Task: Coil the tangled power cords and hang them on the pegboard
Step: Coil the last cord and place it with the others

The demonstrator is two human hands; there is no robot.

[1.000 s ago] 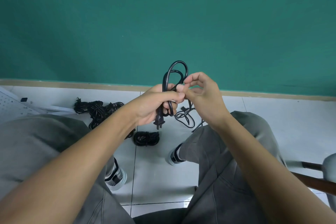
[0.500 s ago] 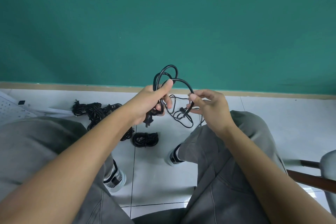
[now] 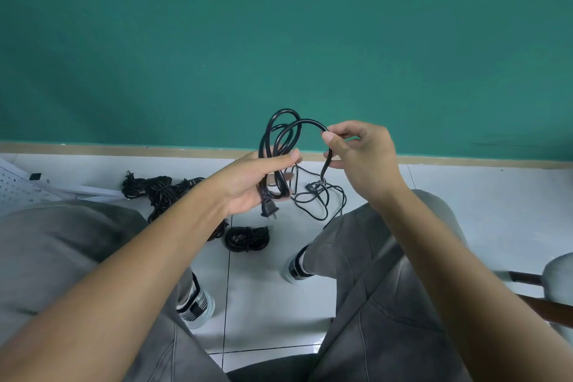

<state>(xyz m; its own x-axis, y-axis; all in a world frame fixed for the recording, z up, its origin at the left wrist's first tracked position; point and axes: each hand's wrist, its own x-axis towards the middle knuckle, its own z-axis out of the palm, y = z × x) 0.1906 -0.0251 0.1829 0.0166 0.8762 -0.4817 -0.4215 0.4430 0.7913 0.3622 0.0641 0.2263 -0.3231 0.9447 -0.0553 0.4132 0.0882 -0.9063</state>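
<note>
- Your right hand (image 3: 359, 161) is now lifting up beside the wall at the centre of the frame; half a second ago it was sitting lower, near your knee. It is pinching the cord (image 3: 307, 125) between thumb and forefinger and drawing out a fresh arc, so another loop is probably forming.
- Your left hand (image 3: 248, 186) is clenching the gathered loops just left of centre, thumb pressing over them, much as it was a moment ago. The coil is growing, but plenty of slack is still waiting.
- The tangled pile (image 3: 161, 192) is lying on the floor at centre left, well apart from your hands, beside the white pegboard (image 3: 21, 186) at the left edge. Those cords are still needing work, and nothing is hanging yet.
- The cord you are working is black, smooth and fairly stiff, holding rounded loops above your left hand while its loose tail is trailing in thin curls to the floor below centre.
- A small finished coil (image 3: 246, 239) is resting on the tiles below your left hand.
- The plug (image 3: 268, 211) is dangling under your left palm.
</note>
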